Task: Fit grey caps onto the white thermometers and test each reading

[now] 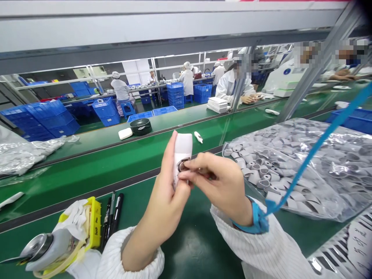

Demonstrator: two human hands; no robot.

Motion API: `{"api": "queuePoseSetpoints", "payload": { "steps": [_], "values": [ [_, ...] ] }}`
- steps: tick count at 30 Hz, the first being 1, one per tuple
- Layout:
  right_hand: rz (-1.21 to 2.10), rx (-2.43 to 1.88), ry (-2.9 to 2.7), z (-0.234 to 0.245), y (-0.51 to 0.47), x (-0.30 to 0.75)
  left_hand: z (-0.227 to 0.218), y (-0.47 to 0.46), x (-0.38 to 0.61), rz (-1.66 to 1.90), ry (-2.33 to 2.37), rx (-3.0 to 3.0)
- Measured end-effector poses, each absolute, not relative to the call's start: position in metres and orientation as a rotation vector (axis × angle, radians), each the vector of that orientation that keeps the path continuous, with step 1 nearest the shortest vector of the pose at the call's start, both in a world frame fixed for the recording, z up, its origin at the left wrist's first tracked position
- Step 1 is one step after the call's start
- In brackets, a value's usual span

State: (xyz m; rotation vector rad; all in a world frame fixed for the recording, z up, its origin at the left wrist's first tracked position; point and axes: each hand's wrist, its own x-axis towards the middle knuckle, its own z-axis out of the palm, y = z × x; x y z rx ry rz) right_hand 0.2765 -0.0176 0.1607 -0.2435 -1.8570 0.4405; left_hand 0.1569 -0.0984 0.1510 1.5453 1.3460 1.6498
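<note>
Upright in my left hand [167, 201] is a white plastic device housing [183, 143] with a rounded top. The fingers and thumb of that hand wrap round its left side and lower part. A dark round opening or part [183, 165] shows on the face turned to the right. My right hand [222, 180] pinches at this spot, thumb and forefinger touching it; whether a small piece sits between the fingertips I cannot make out. Around the right wrist runs a blue strap [258, 219] with a blue cord [316, 147] rising to the upper right.
A clear bag of grey plastic sleeves [290, 166] lies at right. At left are a yellow basket [94, 223], a metal-topped bottle [43, 248] and black pens [112, 215]. White devices [198, 136] and a black fan part [141, 126] lie beyond. Co-workers [235, 83] sit across the green belt [87, 166].
</note>
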Motion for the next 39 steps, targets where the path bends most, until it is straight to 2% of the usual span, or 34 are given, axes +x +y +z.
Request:
{"api": "queuePoseSetpoints", "payload": {
  "steps": [3, 6, 13, 15, 18, 22, 26, 33, 39],
  "values": [
    [1.063, -0.413, -1.72, 0.164, -0.012, 0.276, 0.144, -0.094, 0.162, 1.636, 1.385, 1.62],
    [1.444, -0.396, -1.65, 0.166, -0.007, 0.273, 0.14, -0.09, 0.167, 1.692, 1.472, 1.728],
    [1.615, -0.243, -1.648, 0.156, 0.01, 0.265, 0.137, -0.083, 0.164, 1.692, 1.575, 1.689],
    [1.522, -0.313, -1.801, 0.154, 0.028, 0.269, 0.139, -0.082, 0.162, 1.684, 1.484, 1.544],
    [1.035, -0.977, -2.056, 0.146, 0.067, 0.284, 0.143, -0.082, 0.161, 1.631, 1.26, 1.339],
    [0.675, -1.537, -1.932, 0.114, 0.119, 0.312, 0.149, -0.083, 0.158, 1.569, 1.067, 1.191],
    [0.488, -1.881, -1.839, 0.074, 0.143, 0.329, 0.151, -0.085, 0.157, 1.519, 0.981, 1.097],
    [0.408, -2.028, -1.83, 0.042, 0.153, 0.33, 0.151, -0.089, 0.159, 1.477, 1.025, 1.117],
    [0.45, -1.854, -1.776, 0.066, 0.152, 0.332, 0.145, -0.088, 0.16, 1.507, 1.623, 1.548]
  ]
}}
